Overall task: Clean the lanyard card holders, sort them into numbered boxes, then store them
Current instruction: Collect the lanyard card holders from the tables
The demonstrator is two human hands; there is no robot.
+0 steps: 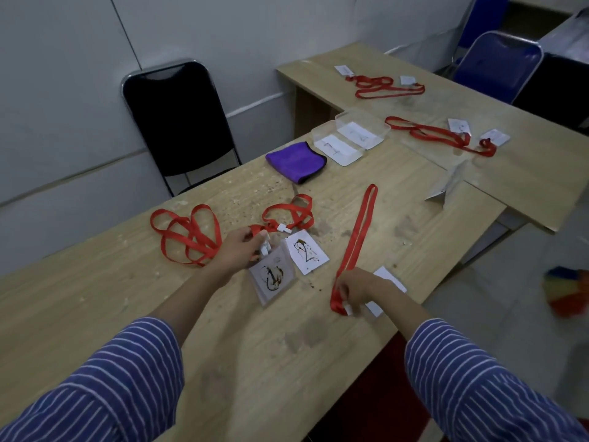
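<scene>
Left hand (237, 250): fingers curled, thumb and forefinger pinching the white clip (265, 248) and red strap end atop a stained card holder marked 1 (272, 279). Wrist bent slightly inward, forearm reaching forward and rightward out of a blue striped sleeve (105, 387). Just right of these fingers, touching that holder's edge, a second card holder marked 2 (306, 252), flat on the table (223, 346). Left of the knuckles, a tangled red lanyard (188, 236); beyond the fingertips, another looped lanyard (288, 213) with a white clip.

Right hand (358, 290): fingers curled down, pinching the near end of a long red lanyard (358, 232) together with a small white clip. Palm down, partly covering a white card holder (387, 279) under and behind the knuckles. Strap running straight away from these fingers toward the far table edge. Forearm coming in from the lower right.

Well beyond both hands: a folded purple cloth (294, 161), and just past it two clear numbered boxes (350, 137) side by side. On the adjoining table (526, 186), farther still, more red lanyards with holders (446, 135), digits too small to read. Black chair (178, 122) at the wall, far left of the cloth.
</scene>
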